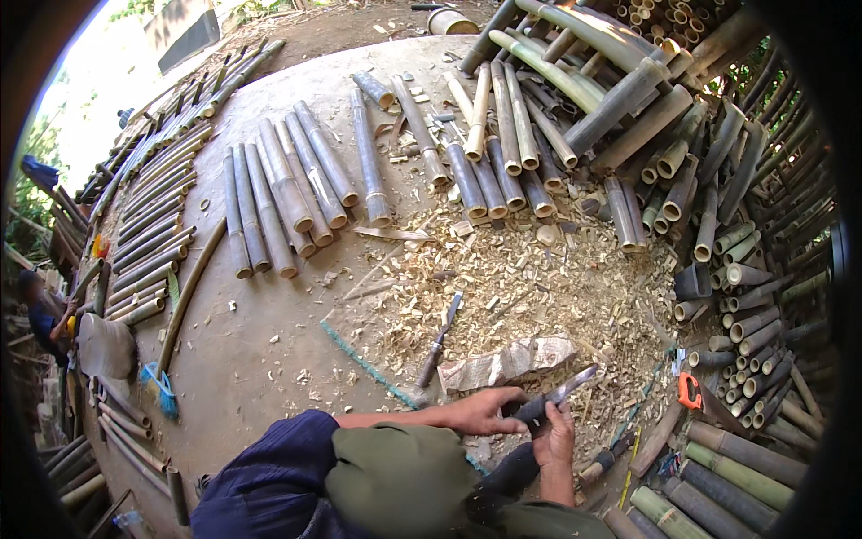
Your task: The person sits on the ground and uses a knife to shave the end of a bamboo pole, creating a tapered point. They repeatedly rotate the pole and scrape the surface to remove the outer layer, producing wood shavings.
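Both hands are at the lower middle, on one short dark rod-like piece (572,384) with a pale, shiny, tapering end. Whether that end is a blade or cut bamboo I cannot tell. My left hand (489,410) curls round its near dark end. Around its middle, the fingers of my right hand (555,440) are closed, and the tapered end points up and right. Just beyond the hands lies a rough, pale chopped wood block (507,361). A chisel-like tool (440,343) with a dark handle and flat metal blade rests on the ground left of it.
Wood chips (530,278) cover the ground ahead. Cut bamboo lengths (287,180) lie in rows beyond, with a bamboo stack (593,81) at the far right. An orange-handled saw (690,392) is at right, a blue brush head (160,391) at left. Another person (49,314) is at the far left.
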`<control>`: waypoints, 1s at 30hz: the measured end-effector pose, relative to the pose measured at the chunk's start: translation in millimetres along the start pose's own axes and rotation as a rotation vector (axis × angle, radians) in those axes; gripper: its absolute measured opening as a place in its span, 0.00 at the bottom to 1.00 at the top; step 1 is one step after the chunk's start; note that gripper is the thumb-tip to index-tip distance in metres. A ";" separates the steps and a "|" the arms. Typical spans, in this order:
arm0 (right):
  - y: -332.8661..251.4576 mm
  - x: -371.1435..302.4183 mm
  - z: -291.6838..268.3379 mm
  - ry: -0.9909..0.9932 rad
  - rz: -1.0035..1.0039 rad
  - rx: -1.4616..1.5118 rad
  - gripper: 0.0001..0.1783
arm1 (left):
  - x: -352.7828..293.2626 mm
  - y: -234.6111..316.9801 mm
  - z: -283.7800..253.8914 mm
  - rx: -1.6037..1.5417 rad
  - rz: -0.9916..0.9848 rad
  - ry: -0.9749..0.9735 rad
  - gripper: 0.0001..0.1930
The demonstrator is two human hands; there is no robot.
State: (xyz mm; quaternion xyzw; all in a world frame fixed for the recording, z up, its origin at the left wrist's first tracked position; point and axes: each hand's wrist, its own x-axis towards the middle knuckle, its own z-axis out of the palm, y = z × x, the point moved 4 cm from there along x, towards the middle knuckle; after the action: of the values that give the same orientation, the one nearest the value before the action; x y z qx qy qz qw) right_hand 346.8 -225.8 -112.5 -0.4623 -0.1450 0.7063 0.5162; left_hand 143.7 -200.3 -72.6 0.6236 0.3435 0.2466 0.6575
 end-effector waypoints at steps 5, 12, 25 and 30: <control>-51.4 -31.9 -100.8 0.412 -0.358 -0.678 0.15 | -21.5 -81.1 -108.4 0.581 -0.469 0.886 0.29; -3.5 -89.8 -238.1 0.308 0.208 -1.601 0.14 | -14.9 -115.8 -140.9 0.891 -0.553 0.528 0.20; -31.7 -127.3 -205.5 0.717 -0.235 -0.739 0.24 | -25.5 -113.1 -276.6 0.598 -0.637 0.920 0.14; -28.4 -63.3 -152.1 0.438 -0.398 -0.465 0.33 | -13.4 -122.1 -430.5 0.864 -0.562 1.351 0.20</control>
State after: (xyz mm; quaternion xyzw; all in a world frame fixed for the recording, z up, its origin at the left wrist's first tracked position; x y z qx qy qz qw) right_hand 488.3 -309.9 -142.0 -0.6700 -0.2744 0.4248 0.5434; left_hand -204.6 57.5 -185.5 0.4302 0.8685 0.2406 0.0519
